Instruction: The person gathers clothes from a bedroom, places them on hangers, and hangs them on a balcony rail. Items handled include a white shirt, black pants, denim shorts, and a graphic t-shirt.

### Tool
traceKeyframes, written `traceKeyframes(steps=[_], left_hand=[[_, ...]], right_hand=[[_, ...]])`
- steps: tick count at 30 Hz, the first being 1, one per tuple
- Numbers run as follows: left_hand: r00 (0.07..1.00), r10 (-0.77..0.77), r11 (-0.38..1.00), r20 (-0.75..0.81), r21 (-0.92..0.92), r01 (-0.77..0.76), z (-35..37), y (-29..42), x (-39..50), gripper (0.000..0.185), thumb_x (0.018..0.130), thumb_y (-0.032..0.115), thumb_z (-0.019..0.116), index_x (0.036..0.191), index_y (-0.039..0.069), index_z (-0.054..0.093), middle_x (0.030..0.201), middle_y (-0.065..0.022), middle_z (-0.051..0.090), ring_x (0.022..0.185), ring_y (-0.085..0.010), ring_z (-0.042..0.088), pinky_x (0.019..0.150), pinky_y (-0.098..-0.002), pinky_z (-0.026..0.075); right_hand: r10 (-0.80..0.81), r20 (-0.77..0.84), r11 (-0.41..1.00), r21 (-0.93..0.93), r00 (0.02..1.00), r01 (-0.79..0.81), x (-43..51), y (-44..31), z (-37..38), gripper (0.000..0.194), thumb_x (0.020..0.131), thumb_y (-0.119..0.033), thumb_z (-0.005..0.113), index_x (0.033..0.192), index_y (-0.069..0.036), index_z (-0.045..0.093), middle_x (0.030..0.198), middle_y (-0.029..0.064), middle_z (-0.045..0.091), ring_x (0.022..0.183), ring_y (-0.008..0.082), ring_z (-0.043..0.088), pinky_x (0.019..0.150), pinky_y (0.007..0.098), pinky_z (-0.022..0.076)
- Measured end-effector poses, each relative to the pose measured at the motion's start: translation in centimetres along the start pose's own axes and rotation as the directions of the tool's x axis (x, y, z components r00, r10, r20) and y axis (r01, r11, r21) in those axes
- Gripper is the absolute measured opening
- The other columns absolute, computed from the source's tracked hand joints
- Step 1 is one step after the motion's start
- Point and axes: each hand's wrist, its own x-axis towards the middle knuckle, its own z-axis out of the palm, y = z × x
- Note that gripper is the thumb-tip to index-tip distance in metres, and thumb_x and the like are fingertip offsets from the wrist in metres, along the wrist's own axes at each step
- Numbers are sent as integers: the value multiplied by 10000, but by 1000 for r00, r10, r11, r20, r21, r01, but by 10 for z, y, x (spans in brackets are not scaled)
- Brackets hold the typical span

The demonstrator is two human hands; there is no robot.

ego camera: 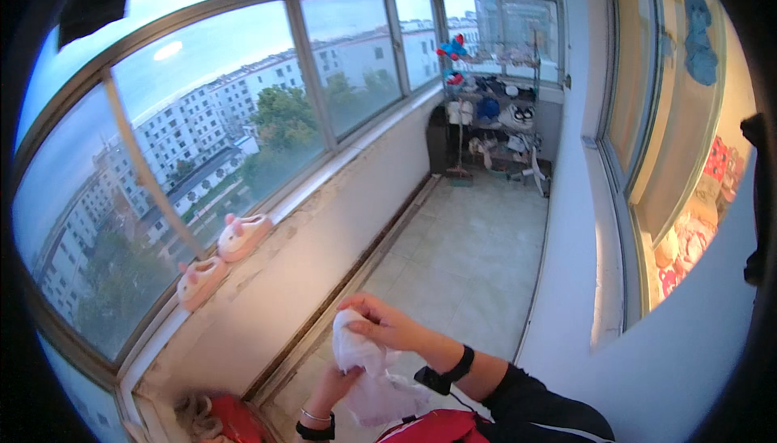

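Observation:
Low in the middle of the head view, a thin white cloth or plastic bag (379, 376) is bunched up; its exact material cannot be told. My right hand (379, 323) pinches its top edge between thumb and fingers. Below and a little to the left, my left hand (340, 385) grips the side of the same bundle, its fingers partly hidden behind the folds. The lower part hangs loose, spread in front of my red garment (437, 426).
Pink-and-white slippers (243, 236) sit on the window ledge at left. A crowded shoe rack (491, 109) stands at the balcony's far end, a broom (460, 139) before it. Red and grey fabric items (234, 419) lie at bottom left. A white wall (570, 230) runs along the right.

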Motion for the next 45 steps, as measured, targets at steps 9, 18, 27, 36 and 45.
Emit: traceKeyframes(steps=[9,18,27,36,45], left_hand=[[873,-195,769,-448,-622,-148,-23,2,180,379,847,-34,468,1220,-32,538,1177,-144,588,1079,-231,582,922,-354,487],[978,-209,537,2,-835,117,34,22,473,319,935,111,485,1226,-14,527,1197,-126,581,1083,-250,586,892,-371,513],[994,-70,651,81,-752,107,160,65,745,360,940,229,508,1224,10,536,1167,-126,599,1039,-255,608,852,-376,526],[995,58,565,76,-824,30,275,136,933,435,955,327,477,1259,18,518,1217,-119,573,1113,-259,561,958,-403,456],[999,-48,579,-11,-815,18,366,195,1114,441,944,340,506,1246,19,526,1222,-114,572,1107,-263,562,952,-414,462]], right_hand=[[20,-644,884,-346,764,-315,-33,-7,-264,318,919,-161,583,1218,-66,531,1202,63,572,1087,178,566,891,312,454],[-6,-999,911,-21,39,-412,-129,-33,-415,189,946,-136,510,1115,-77,569,1087,47,620,964,146,607,797,274,455],[-164,-882,932,8,-442,-361,-189,-38,-538,160,974,-183,505,1083,-90,575,994,27,633,868,108,590,758,240,453],[-109,-941,926,21,-320,-377,-155,-72,-856,204,967,-201,517,1108,-64,575,994,40,639,876,117,600,775,247,464],[-155,-987,861,-155,41,-484,-52,-115,-1178,212,970,-223,503,1104,-79,582,995,39,651,888,122,612,778,255,448]])
